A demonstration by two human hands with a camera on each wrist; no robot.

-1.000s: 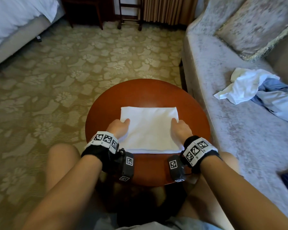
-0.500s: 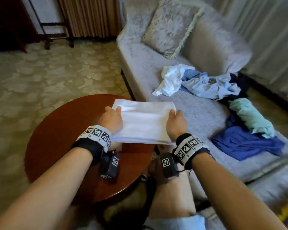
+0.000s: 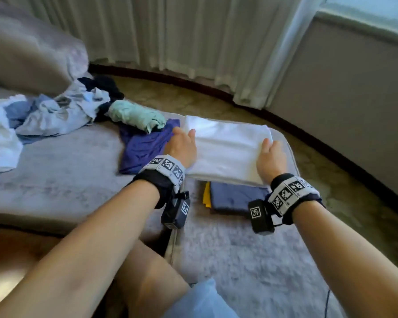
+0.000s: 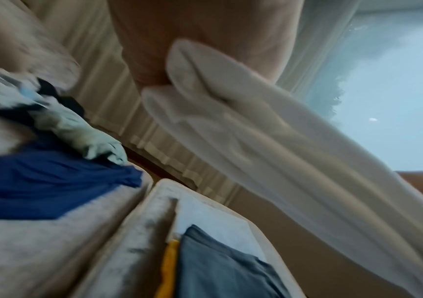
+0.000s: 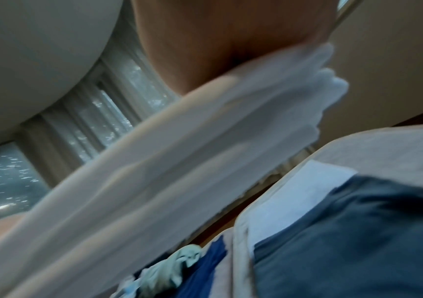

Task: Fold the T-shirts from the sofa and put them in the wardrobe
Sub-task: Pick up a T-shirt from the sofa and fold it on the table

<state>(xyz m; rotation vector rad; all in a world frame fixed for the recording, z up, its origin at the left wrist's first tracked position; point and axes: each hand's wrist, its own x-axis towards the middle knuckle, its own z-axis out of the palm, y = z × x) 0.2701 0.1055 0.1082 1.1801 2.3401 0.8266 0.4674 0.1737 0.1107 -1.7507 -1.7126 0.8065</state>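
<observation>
A folded white T-shirt (image 3: 225, 150) hangs in the air between my two hands, above a stack of folded shirts (image 3: 234, 199), grey-blue on top with a yellow edge showing. My left hand (image 3: 182, 145) grips its left edge and my right hand (image 3: 270, 157) grips its right edge, thumbs on top. From below, the left wrist view shows the white T-shirt (image 4: 269, 145) layered over the folded stack (image 4: 220, 268), and the right wrist view shows the same white T-shirt (image 5: 179, 153) above the stack (image 5: 345, 242). Unfolded clothes (image 3: 62, 111) lie heaped on the grey sofa (image 3: 55, 171).
A loose dark blue shirt (image 3: 145, 145) and a rolled mint green one (image 3: 136, 117) lie left of the stack. A large cushion (image 3: 28, 49) sits at the sofa's back. Pale curtains (image 3: 193, 42) and a wall close off the far side. My knees are at the bottom.
Both hands lifted the folded white T-shirt off the round wooden table and carried it right, over the sofa, to above the folded stack. My view swung right with it.
</observation>
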